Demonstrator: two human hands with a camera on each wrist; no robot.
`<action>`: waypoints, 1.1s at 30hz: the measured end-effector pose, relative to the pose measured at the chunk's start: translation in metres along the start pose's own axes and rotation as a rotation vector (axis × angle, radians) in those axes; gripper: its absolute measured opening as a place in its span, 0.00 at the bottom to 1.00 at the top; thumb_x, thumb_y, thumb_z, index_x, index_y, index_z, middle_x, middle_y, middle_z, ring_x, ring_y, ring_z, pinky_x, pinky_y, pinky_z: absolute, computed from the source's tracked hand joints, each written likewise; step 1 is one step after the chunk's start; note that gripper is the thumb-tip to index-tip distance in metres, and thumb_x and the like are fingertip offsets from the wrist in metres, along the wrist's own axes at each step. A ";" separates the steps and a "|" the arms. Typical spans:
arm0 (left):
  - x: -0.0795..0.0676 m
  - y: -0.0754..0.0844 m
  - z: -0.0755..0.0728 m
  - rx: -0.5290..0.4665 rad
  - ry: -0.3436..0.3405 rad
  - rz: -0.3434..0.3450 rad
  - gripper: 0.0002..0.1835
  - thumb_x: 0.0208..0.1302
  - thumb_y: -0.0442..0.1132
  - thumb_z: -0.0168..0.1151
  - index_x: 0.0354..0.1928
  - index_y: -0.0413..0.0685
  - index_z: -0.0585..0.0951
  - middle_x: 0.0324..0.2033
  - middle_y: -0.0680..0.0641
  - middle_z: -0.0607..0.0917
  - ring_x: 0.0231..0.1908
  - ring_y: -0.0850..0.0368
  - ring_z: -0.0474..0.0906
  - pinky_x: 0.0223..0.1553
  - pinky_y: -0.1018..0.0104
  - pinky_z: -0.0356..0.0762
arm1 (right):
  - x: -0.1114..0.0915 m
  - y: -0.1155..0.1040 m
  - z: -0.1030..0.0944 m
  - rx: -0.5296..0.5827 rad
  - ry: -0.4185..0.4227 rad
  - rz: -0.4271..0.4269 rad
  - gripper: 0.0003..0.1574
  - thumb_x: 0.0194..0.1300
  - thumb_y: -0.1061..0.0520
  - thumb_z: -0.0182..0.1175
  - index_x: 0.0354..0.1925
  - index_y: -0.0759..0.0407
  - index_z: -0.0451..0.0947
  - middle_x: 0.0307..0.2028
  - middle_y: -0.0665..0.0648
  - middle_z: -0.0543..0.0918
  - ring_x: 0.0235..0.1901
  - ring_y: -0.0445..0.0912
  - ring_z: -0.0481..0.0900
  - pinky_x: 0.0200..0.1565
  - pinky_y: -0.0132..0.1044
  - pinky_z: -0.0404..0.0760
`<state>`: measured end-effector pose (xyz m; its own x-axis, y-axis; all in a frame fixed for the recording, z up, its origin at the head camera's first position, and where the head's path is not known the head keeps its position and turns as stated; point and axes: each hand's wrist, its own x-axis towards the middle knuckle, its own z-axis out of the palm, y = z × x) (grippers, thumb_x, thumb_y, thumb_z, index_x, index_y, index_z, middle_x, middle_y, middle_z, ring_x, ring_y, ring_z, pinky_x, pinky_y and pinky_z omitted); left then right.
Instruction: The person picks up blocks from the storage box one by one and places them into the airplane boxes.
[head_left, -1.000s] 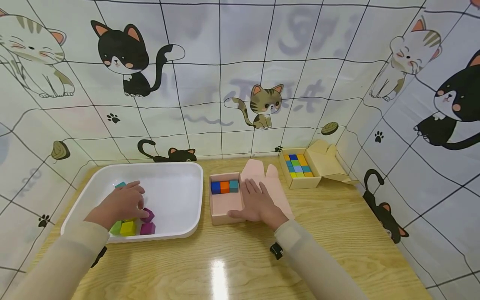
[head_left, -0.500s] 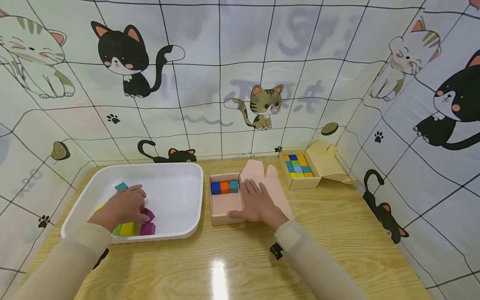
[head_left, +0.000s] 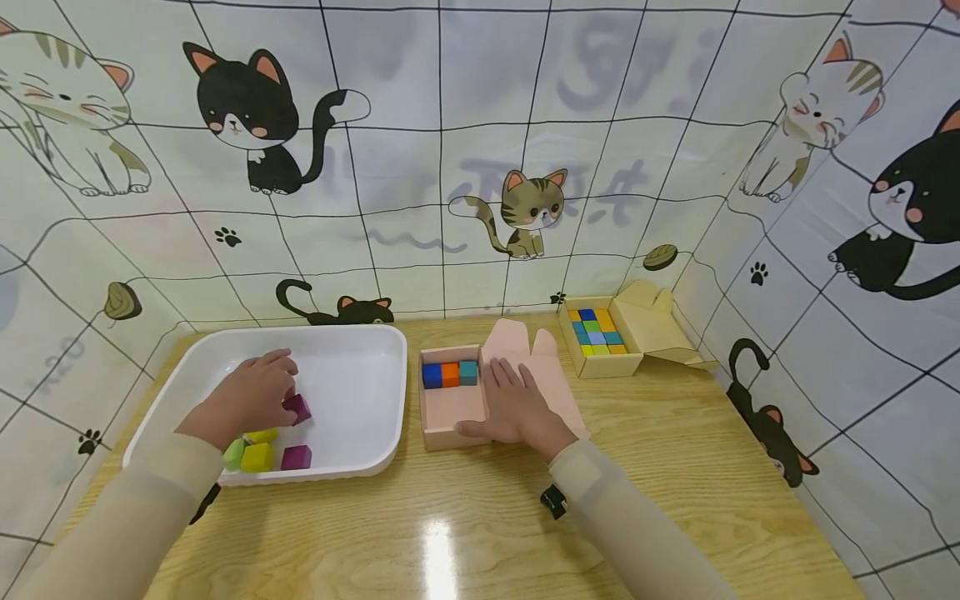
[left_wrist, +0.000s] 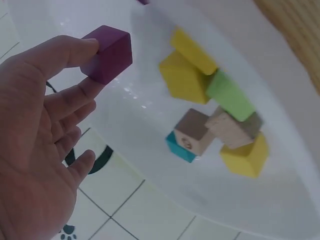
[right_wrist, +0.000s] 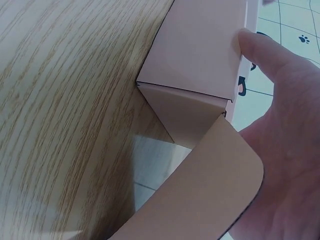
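Two hands, in cream sleeves point(head_left: 637, 529), work over a wooden table point(head_left: 450, 542). The left hand point(head_left: 243, 398) pinches a purple cube point(left_wrist: 114, 56) between thumb and index finger, its other fingers loosely curled. The cube is inside the white tray point(head_left: 352, 375), at the table's far left corner; whether it touches the tray's floor I cannot tell. Nearer the tray's near edge lie a second purple block point(head_left: 296, 457), yellow blocks point(head_left: 257, 457) and a green block point(head_left: 234, 454). The left wrist view also shows two brown blocks point(left_wrist: 192, 131) and a teal block point(left_wrist: 181, 147) there.

The right hand point(head_left: 517, 412) rests on the open lid point(head_left: 551, 379) of a pink box point(head_left: 453, 410), near the middle of the table's far edge. Its fingers are straight and slightly spread, thumb on the box's rim. Blue point(head_left: 432, 376), orange point(head_left: 449, 374) and teal cubes point(head_left: 467, 372) stand in a row along the box's far side. By the table's far right corner, an open yellow box point(head_left: 611, 366) holds rows of coloured blocks point(head_left: 596, 337). Behind hangs a cat-patterned sheet point(head_left: 405, 167).
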<state>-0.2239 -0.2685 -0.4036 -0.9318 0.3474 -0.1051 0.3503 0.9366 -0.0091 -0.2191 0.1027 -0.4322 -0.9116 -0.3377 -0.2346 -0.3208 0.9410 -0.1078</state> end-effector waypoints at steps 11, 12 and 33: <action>0.025 0.033 -0.031 0.040 0.118 0.117 0.09 0.45 0.47 0.69 0.23 0.52 0.82 0.52 0.43 0.77 0.66 0.40 0.54 0.64 0.39 0.56 | -0.002 0.000 -0.002 0.011 0.013 -0.012 0.70 0.48 0.18 0.46 0.71 0.60 0.39 0.72 0.59 0.46 0.72 0.52 0.43 0.71 0.52 0.41; 0.028 0.038 -0.035 0.038 0.128 0.129 0.09 0.45 0.48 0.68 0.23 0.52 0.82 0.52 0.43 0.77 0.67 0.41 0.53 0.64 0.40 0.56 | -0.002 0.000 -0.002 0.013 0.013 -0.012 0.70 0.48 0.18 0.45 0.71 0.60 0.39 0.72 0.59 0.45 0.72 0.52 0.42 0.71 0.52 0.41; 0.081 0.141 -0.040 0.114 0.142 0.333 0.18 0.51 0.51 0.63 0.43 0.54 0.82 0.54 0.48 0.76 0.67 0.48 0.56 0.67 0.50 0.56 | 0.002 0.000 0.002 -0.011 -0.003 0.011 0.70 0.47 0.16 0.43 0.71 0.59 0.39 0.72 0.58 0.45 0.72 0.51 0.41 0.71 0.52 0.40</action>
<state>-0.2539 -0.1063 -0.3741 -0.7665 0.6420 0.0183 0.6367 0.7633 -0.1091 -0.2200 0.1020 -0.4347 -0.9142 -0.3277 -0.2386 -0.3141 0.9447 -0.0944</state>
